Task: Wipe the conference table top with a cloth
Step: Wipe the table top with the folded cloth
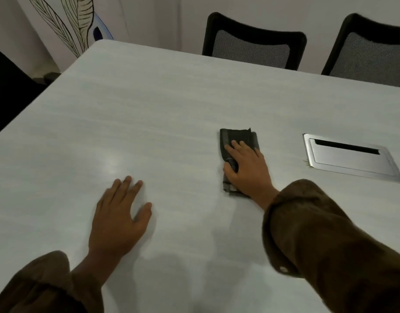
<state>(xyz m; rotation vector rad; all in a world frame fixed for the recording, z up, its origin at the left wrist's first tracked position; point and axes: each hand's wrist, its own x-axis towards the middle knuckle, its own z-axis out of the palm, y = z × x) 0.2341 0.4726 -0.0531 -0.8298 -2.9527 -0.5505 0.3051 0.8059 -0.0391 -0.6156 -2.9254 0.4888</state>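
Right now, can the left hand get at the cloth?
Probably yes: only bare table top lies between the left hand and the cloth, though the right hand rests on much of it.

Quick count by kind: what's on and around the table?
Cloth: 1
Metal cable hatch: 1
Mesh-back chairs: 2
Hands (left hand, right hand): 2
Total: 6
Dark shape at left edge unclear, not counted.
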